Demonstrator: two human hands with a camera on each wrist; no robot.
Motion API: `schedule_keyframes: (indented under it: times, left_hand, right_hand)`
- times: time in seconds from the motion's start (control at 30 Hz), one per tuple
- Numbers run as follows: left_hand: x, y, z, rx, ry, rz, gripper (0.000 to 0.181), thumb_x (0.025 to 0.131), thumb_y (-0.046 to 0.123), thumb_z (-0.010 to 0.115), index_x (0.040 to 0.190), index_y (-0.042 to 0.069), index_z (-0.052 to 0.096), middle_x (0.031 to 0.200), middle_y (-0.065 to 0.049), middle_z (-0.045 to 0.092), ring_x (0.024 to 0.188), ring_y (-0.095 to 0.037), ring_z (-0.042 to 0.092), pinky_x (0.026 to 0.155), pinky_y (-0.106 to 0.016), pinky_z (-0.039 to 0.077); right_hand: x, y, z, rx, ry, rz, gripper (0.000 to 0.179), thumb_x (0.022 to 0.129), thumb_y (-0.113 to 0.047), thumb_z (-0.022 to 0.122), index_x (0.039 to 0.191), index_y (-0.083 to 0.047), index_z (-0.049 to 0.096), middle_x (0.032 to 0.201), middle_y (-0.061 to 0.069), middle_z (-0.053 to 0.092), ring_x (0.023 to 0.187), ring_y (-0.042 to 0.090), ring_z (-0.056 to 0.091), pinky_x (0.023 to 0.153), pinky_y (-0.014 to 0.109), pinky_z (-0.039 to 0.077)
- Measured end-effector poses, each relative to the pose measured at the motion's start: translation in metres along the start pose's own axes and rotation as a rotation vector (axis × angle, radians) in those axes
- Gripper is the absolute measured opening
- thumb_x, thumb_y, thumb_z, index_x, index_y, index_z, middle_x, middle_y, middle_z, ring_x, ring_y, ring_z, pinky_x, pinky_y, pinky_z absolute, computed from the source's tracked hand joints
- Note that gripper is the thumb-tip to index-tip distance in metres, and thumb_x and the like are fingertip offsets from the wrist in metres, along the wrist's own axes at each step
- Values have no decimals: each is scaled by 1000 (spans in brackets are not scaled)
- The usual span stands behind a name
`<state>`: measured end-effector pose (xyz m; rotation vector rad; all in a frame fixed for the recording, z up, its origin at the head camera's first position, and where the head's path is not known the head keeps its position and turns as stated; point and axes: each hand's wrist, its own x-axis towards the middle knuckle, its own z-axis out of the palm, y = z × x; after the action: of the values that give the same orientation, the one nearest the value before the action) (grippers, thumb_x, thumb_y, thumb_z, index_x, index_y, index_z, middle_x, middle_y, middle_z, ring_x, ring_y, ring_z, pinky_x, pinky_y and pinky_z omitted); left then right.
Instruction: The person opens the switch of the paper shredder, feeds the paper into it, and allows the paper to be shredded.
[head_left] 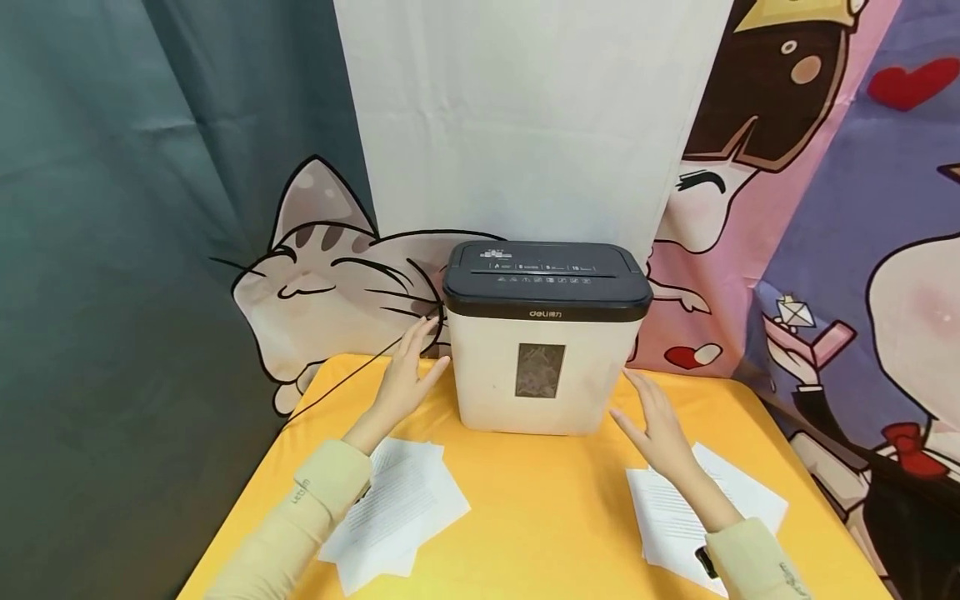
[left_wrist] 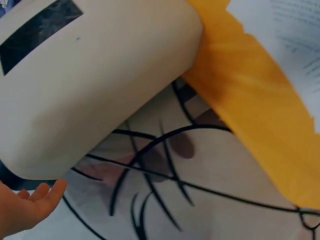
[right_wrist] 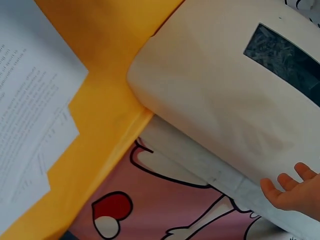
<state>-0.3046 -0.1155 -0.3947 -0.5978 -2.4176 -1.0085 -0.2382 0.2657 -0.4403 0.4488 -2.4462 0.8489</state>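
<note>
A paper shredder [head_left: 480,375] with a white bin and a dark top stands at the back of the yellow table. Shreds show behind its small front window [head_left: 540,370]. My left hand [head_left: 406,375] is raised at the shredder's left side, fingers extended and holding nothing. On the other side my right hand [head_left: 656,421] is held up near the lower right of the bin, fingers spread and nothing in them. In the wrist views, the left fingers [left_wrist: 52,192] reach beside the dark top, and the right fingers [right_wrist: 287,185] are beside the white bin.
Printed sheets [head_left: 408,500] lie under my left forearm, and another stack of printed sheets [head_left: 675,517] lies under my right one. A thin black cord [head_left: 345,379] runs from the shredder over the table's left edge. Cartoon-printed cloth [head_left: 322,308] hangs close behind.
</note>
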Motion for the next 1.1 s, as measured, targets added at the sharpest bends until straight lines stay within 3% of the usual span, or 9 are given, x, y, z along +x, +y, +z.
schedule_keyframes:
  times: [0.23,0.43,0.63,0.77,1.1]
  left_hand:
    - [12,14,-10,27,1,80,59,92,27,60,144,17,35,152,-14,27,131,-42,37,98,-65,35]
    - [28,20,-21,49,3,101,59,92,27,62,144,18,35,152,-15,27,133,-45,31,97,-65,35]
    - [39,26,-28,72,-49,132,58,92,27,60,144,17,36,151,-18,29,135,-44,29,103,-65,29]
    - [45,30,-34,82,-84,129,58,92,28,60,143,17,36,151,-17,29,135,-45,28,101,-67,30]
    - [67,48,-47,89,-129,117,57,93,29,59,144,14,37,150,-16,31,138,-39,27,109,-59,24]
  right_hand:
    - [10,-10,-1,-57,11,-100,63,84,-16,69,138,-1,41,138,23,44,125,42,39,99,63,29]
    - [27,-22,-11,-62,-6,-168,64,82,-13,70,137,-1,42,136,24,43,124,40,40,99,62,30]
    - [40,-27,-27,-98,5,-207,61,80,-11,71,134,0,46,133,23,46,118,37,42,97,60,31]
    - [48,-32,-37,-121,25,-220,58,79,-11,71,132,-1,49,131,22,48,118,39,43,93,62,32]
    - [83,-54,-51,-103,66,-269,48,82,-7,69,127,0,53,126,21,54,118,39,46,99,57,33]
